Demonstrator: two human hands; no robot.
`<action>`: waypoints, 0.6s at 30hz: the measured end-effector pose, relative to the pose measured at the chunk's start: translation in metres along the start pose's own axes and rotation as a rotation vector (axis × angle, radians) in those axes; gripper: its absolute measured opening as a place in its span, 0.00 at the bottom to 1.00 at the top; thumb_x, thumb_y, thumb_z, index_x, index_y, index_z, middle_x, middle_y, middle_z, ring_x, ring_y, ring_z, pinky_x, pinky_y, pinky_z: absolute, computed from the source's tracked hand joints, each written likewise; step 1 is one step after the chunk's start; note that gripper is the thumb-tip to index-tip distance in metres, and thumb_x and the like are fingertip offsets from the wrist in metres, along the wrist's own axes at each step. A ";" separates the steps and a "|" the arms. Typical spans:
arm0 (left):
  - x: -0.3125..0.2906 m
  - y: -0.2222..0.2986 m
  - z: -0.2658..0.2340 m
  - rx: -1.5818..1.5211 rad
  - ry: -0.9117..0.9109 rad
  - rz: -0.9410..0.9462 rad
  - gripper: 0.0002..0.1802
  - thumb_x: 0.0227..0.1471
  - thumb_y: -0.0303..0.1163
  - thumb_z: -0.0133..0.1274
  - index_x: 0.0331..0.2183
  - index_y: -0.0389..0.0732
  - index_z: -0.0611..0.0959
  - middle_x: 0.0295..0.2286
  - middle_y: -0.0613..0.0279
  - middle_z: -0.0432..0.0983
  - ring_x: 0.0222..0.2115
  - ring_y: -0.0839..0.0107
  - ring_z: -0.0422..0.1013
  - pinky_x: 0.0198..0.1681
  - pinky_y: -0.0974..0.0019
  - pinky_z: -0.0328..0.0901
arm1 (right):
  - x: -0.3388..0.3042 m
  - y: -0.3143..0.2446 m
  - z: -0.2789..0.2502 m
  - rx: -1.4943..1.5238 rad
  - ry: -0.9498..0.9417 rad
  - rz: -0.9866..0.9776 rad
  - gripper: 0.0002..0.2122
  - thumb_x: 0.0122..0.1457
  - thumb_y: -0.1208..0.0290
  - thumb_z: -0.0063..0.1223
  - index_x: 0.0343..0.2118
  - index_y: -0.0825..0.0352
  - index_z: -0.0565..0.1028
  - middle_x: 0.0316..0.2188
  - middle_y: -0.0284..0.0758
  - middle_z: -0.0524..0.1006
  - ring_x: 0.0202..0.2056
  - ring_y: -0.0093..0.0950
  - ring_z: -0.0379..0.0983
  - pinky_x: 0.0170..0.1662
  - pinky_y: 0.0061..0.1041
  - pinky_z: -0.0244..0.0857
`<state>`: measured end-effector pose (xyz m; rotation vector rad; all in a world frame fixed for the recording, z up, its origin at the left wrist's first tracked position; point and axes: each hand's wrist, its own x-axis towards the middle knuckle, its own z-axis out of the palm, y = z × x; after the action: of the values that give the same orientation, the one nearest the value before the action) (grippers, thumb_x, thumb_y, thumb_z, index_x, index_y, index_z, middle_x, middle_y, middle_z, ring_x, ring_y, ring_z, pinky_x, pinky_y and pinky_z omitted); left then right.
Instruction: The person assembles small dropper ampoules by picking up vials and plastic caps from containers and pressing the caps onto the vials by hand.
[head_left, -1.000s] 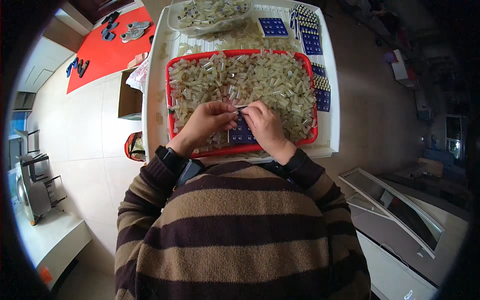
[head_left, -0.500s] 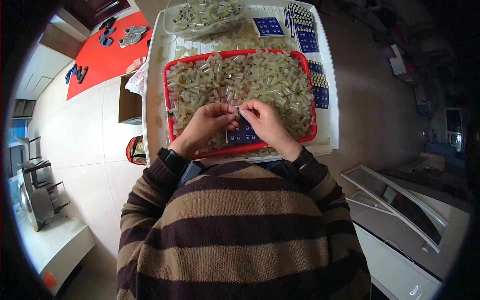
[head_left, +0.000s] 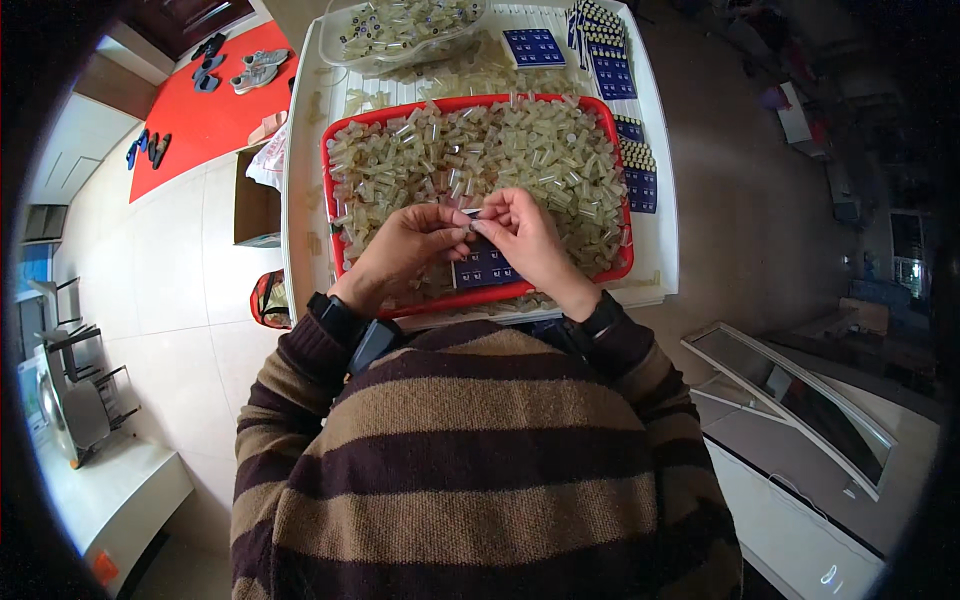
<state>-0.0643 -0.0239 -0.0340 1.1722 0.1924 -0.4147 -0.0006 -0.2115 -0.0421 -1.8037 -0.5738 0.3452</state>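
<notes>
My left hand [head_left: 418, 238] and my right hand [head_left: 522, 232] meet over the near middle of a red tray [head_left: 326, 160]. Both have thumb and fingers pinched together, fingertips touching or almost so. Between them shows a tiny dark-and-white piece [head_left: 474, 213], mostly covered by the fingers and too small to name. Under the hands lies a dark blue sheet with small white marks [head_left: 482, 270], partly hidden by the right hand. Short translucent yellowish plastic tubes [head_left: 560, 165] fill the tray in a loose heap around it.
A clear plastic tub [head_left: 400, 50] behind the tray holds tubes with dark marks. Blue sheets [head_left: 534, 48] and sheets bearing rows of pale pieces [head_left: 636, 165] lie along the white table's [head_left: 655, 240] back and right side. A cardboard box [head_left: 257, 205] stands at left.
The hands stay together over the tray, with the fingers slightly shifted. More of the dark piece shows between the fingertips. The whole view has moved slightly.
</notes>
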 end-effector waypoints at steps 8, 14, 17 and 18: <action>0.036 0.097 -0.032 0.601 0.222 0.370 0.13 0.52 0.31 0.55 0.38 0.33 0.80 0.29 0.62 0.78 0.27 0.78 0.72 0.32 0.73 0.69 | -0.003 -0.002 0.004 -0.582 -0.005 -0.355 0.07 0.52 0.74 0.56 0.34 0.66 0.73 0.31 0.37 0.71 0.32 0.37 0.72 0.31 0.31 0.68; 0.076 0.132 -0.045 0.775 0.567 0.926 0.15 0.48 0.33 0.58 0.39 0.38 0.81 0.29 0.57 0.79 0.28 0.69 0.75 0.31 0.69 0.69 | -0.002 -0.009 0.012 -0.637 -0.029 -0.400 0.06 0.52 0.74 0.55 0.32 0.65 0.72 0.29 0.37 0.70 0.31 0.37 0.72 0.31 0.33 0.68; 0.061 0.094 -0.039 1.159 0.243 0.570 0.14 0.45 0.33 0.58 0.38 0.43 0.81 0.31 0.54 0.78 0.29 0.62 0.75 0.32 0.64 0.70 | -0.002 -0.002 0.014 -0.670 0.009 -0.423 0.06 0.51 0.74 0.55 0.29 0.65 0.71 0.29 0.36 0.70 0.30 0.37 0.72 0.30 0.33 0.68; 0.052 0.083 -0.032 1.326 0.165 0.426 0.13 0.45 0.33 0.57 0.37 0.45 0.80 0.31 0.54 0.78 0.29 0.59 0.75 0.32 0.61 0.70 | -0.001 0.000 0.014 -0.672 0.014 -0.415 0.06 0.51 0.74 0.55 0.29 0.65 0.71 0.29 0.36 0.70 0.30 0.37 0.72 0.30 0.33 0.68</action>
<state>0.0199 0.0218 0.0058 2.4884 -0.2516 -0.0075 -0.0087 -0.2013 -0.0463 -2.2440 -1.1256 -0.1728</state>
